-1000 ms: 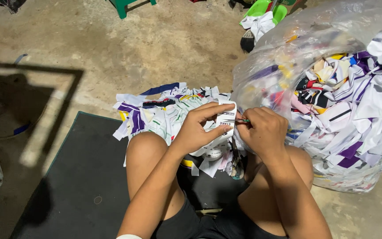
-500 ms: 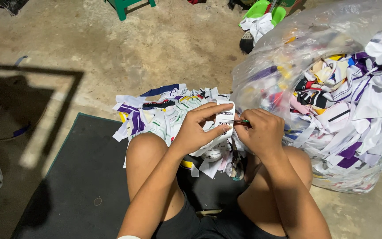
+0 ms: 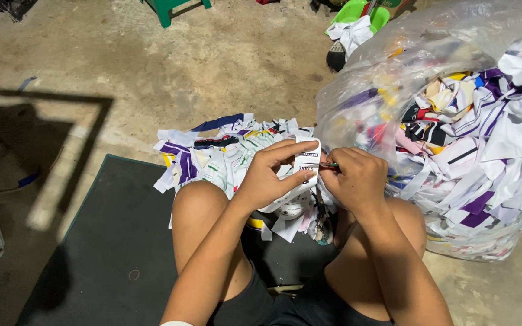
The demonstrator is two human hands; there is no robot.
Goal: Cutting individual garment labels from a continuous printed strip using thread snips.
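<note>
Down over the knees, the left hand [image 3: 267, 178] pinches a curled white paper strip [image 3: 306, 164]; the right hand [image 3: 357, 178] grips a thin green tool [image 3: 328, 164] against it, beside a crinkly clear bag [image 3: 394, 72] of scraps.

Both hands [image 3: 315, 175] grip a white printed strip [image 3: 307, 164] above scraps [image 3: 225, 154].

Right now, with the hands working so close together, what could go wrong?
The right hand holds a thin tool whose tip sits right by the left hand fingers gripping the white strip; a slip could nick them. The overstuffed clear bag leans beside the knee and might spill scraps.
</note>
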